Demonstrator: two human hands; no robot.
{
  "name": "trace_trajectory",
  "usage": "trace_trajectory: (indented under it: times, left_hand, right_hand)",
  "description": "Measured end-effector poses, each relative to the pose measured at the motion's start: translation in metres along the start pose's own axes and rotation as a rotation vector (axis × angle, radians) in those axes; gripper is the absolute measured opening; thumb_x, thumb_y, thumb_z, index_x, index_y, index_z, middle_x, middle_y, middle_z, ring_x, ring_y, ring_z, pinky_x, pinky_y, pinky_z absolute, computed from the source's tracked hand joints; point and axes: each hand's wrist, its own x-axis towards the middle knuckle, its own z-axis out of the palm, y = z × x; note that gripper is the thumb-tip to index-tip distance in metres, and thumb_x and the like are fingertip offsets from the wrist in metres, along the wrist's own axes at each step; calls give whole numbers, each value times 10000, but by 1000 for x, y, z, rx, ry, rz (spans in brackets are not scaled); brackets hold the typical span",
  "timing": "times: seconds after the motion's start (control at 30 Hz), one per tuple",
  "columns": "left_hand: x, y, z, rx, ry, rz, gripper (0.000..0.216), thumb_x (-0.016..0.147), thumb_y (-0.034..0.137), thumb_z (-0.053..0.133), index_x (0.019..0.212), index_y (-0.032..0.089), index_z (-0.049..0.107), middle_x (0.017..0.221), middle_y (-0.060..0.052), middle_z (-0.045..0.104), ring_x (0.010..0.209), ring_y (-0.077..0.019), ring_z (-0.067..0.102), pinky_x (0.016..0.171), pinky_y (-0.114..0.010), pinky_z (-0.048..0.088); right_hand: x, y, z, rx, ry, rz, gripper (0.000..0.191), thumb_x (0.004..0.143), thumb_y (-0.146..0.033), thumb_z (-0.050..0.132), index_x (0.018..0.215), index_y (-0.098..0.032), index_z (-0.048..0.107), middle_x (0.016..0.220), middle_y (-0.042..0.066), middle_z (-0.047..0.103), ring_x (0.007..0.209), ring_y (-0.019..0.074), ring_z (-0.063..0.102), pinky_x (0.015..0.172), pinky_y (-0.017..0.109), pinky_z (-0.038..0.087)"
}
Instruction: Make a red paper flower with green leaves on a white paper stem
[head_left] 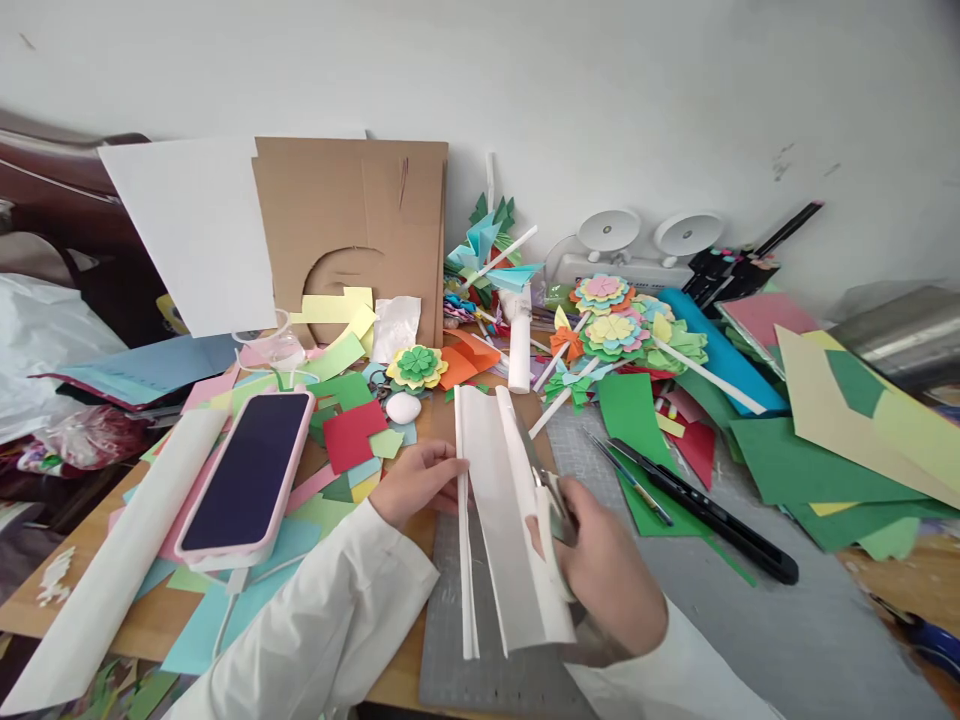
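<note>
My left hand (pixel 417 483) pinches the left edge of a long white paper sheet (pixel 495 500) that lies over a grey cutting mat (pixel 525 660). A narrow strip hangs partly cut along the sheet's left side. My right hand (pixel 611 565) is closed on the white handles of scissors (pixel 544 480), whose blades point up into the sheet's right part. Both arms wear white sleeves.
A phone in a pink case (pixel 247 470) rests on coloured paper scraps at the left, beside a rolled white sheet (pixel 112 570). A black knife (pixel 705 510) and pen lie on green paper to the right. Paper flowers (pixel 611 320), cardboard (pixel 352 230) and pinwheels stand at the back.
</note>
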Motion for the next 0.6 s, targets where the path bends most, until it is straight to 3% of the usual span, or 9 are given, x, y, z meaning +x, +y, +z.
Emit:
trace_trajectory:
  times: [0.17,0.33,0.47,0.6]
  left_hand:
    - [-4,-5,10,12,-123,-34,389,627,461,753,632,137,538,644,-51,683,574,-146,662,556,-250,555]
    - [-3,-11,15,23,-187,-27,392,609,415,783,790,146,563,610,-20,672,532,-144,653,531,-260,561]
    - [-2,-8,13,-24,-156,-67,359,606,314,796,833,119,596,716,-75,720,637,-172,693,588,-256,578]
    - [-5,-3,11,-93,-157,-124,230,684,256,722,813,75,660,754,-123,736,655,-176,704,597,-224,580]
  right_hand:
    - [-33,30,-5,97,23,106,252,828,-434,483,733,-230,368,635,-38,486,585,143,482,536,246,362]
    - [-49,45,0,187,31,132,235,844,-446,490,796,-223,434,719,-11,559,662,156,536,568,247,407]
    - [-34,49,-10,168,19,35,214,851,-428,483,812,-221,445,736,-5,566,651,152,526,558,246,402]
    - [0,50,-35,12,-30,-129,175,818,-377,513,784,-226,431,656,-24,525,594,151,485,555,256,382]
